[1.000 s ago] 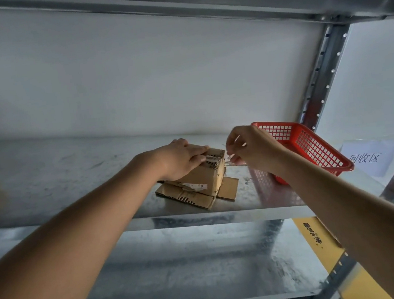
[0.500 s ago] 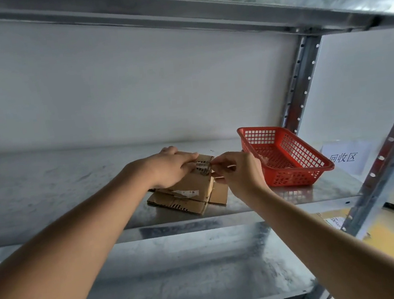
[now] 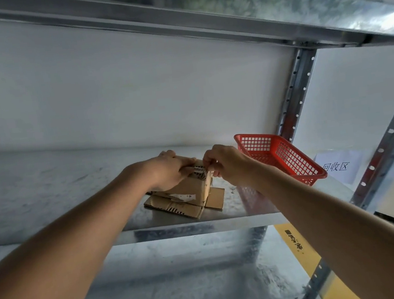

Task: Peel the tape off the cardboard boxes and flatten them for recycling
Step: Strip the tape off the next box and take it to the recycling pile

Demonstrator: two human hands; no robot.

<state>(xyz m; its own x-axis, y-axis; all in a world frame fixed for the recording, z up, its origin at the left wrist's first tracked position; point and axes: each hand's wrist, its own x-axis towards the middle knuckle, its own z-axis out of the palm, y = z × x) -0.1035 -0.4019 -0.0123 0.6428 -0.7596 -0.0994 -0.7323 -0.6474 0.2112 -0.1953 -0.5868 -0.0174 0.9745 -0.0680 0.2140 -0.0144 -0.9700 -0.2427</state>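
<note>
A small brown cardboard box [image 3: 192, 187] stands on a flattened piece of cardboard [image 3: 173, 205] on the metal shelf [image 3: 47, 192]. My left hand [image 3: 169, 171] lies over the box's top left, fingers curled on its upper edge. My right hand [image 3: 224, 162] is at the box's top right corner, where thumb and forefinger pinch a strip of tape [image 3: 209, 171]. The box's far side is hidden by both hands.
A red plastic basket [image 3: 289, 160] sits just right of the box, near the shelf upright [image 3: 293, 95]. A paper sign [image 3: 337, 165] hangs further right. Another shelf [image 3: 223, 9] runs overhead, and a lower shelf [image 3: 181, 275] lies beneath.
My right hand went back to the box's top right corner and took hold of the tape. The left hand stayed on the box. The camera tilted upward.
</note>
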